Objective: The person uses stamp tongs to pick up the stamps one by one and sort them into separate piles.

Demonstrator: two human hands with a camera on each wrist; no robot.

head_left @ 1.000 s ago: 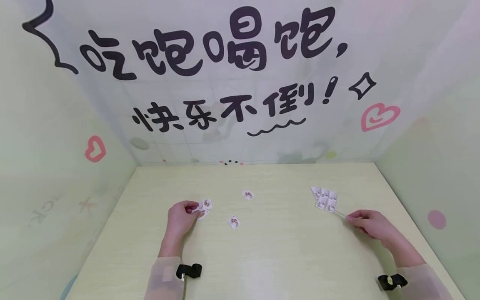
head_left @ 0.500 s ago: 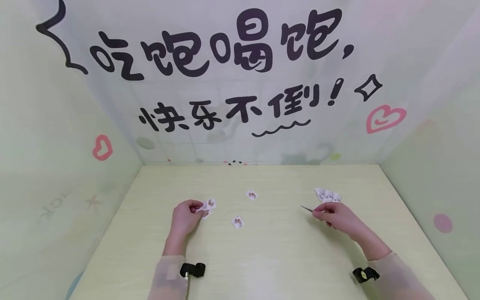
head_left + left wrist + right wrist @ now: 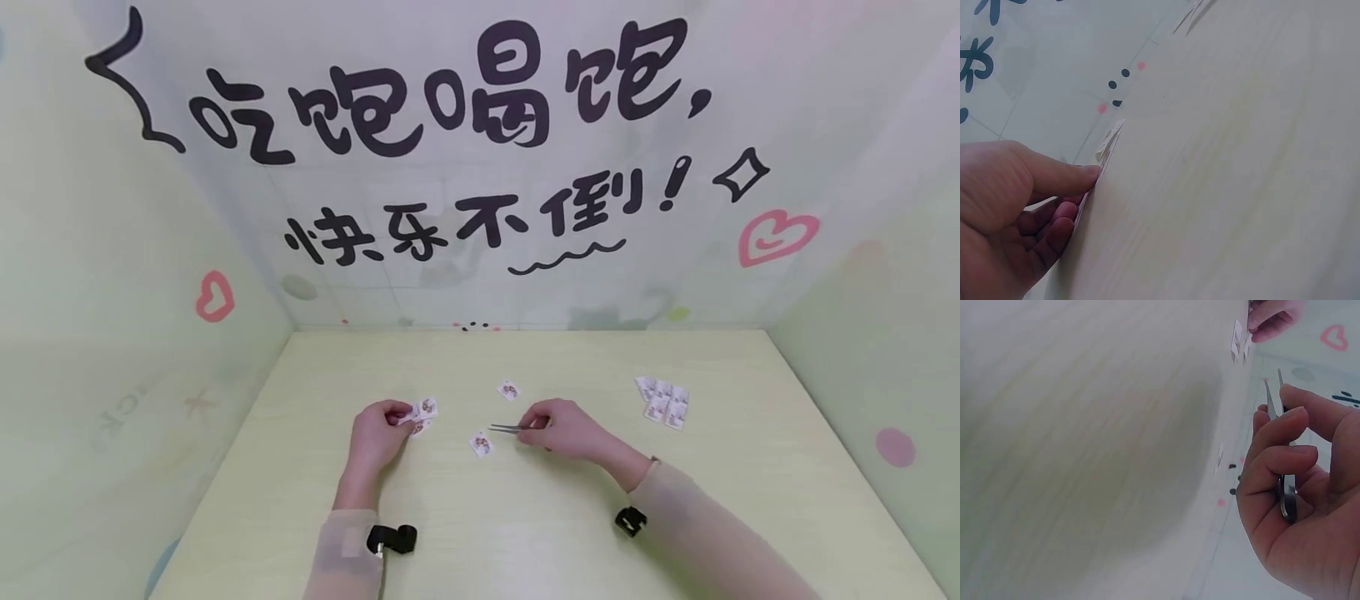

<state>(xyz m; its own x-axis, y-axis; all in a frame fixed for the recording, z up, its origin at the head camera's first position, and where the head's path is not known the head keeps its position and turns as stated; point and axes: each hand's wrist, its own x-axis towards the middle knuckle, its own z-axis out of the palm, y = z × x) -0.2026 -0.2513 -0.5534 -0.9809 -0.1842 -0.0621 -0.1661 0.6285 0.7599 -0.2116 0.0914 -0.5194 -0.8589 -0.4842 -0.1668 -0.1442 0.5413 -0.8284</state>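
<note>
My left hand [image 3: 377, 435] pinches a small white printed paper square between thumb and fingers at the left of the table. Two more printed squares [image 3: 427, 407] overlap beside its fingertips. In the left wrist view the papers [image 3: 1110, 139] show nearly edge-on under the thumb. My right hand [image 3: 564, 429] grips metal tweezers [image 3: 506, 429], fingers curled round them. Their tips are apart, as the right wrist view shows, with nothing between them. They point left, close by a loose square [image 3: 482, 443] bearing a small brown-red figure. Farther back lies another such square [image 3: 509, 390].
At the right, several greyish printed squares [image 3: 664, 403] lie in an overlapping group on the pale wooden table [image 3: 510, 533]. A lettered back wall [image 3: 450, 292] and two side walls enclose the table. Black camera mounts sit at both wrists.
My right hand has moved left with the tweezers, from beside the right-hand group of squares to near the middle loose square. My left hand keeps its place. The head view has shifted slightly.
</note>
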